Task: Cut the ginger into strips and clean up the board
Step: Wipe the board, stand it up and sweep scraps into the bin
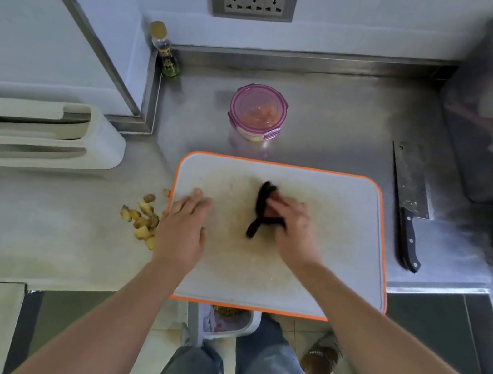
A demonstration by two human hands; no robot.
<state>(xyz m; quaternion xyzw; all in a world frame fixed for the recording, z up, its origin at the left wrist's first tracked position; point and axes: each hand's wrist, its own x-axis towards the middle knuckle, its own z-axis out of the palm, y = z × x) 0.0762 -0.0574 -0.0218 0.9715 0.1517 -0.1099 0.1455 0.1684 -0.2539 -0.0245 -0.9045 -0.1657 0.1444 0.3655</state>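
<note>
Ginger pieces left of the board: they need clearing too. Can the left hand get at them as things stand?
Probably yes. The left hand rests flat on the left edge of the cutting board, holding nothing; the ginger pieces sit on the counter just beside it, nothing between.

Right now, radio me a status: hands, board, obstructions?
Left hand flat on cutting board. Right hand grips dark cloth mid-board. Ginger pieces on counter, left. Cleaver aside, right; nothing blocking.

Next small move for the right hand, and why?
Likely sweep the dark cloth across the cutting board: the right hand grips it mid-board, the left hand lies flat on the left side, and yellowish residue smears the surface around it.
</note>
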